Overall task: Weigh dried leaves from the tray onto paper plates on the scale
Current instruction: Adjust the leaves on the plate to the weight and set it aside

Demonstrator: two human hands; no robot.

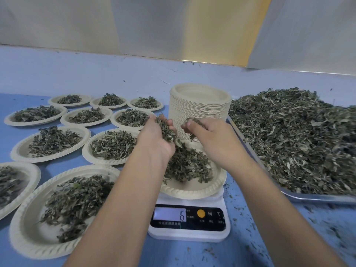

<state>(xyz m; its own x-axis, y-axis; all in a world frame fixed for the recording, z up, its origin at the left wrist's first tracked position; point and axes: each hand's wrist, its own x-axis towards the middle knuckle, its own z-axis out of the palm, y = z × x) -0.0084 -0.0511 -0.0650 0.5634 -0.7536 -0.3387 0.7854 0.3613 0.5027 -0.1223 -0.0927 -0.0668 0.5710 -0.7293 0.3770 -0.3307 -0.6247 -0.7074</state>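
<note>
Both hands hover over the plate (pixel 194 191) on the scale (pixel 189 231). The left hand (pixel 158 139) cups leaves (pixel 167 132); the right hand (pixel 210 135) pinches a few. Sprinkling slowly while watching the display (pixel 169 214) seems wisest.

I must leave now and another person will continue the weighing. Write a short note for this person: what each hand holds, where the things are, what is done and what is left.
Left hand: cupped, holding leaves, above the plate on the scale.
Right hand: pinching a few leaves over the same plate.
Scale: in front of you; its display shows a 5 or 6, blurred.
Tray: at the right, still heaped with leaves.
Empty plates: stacked behind the scale.
Done: about eleven filled plates on the table at the left.
Left: finish this portion, move the plate to the left, put a new plate on the scale, repeat.
</note>
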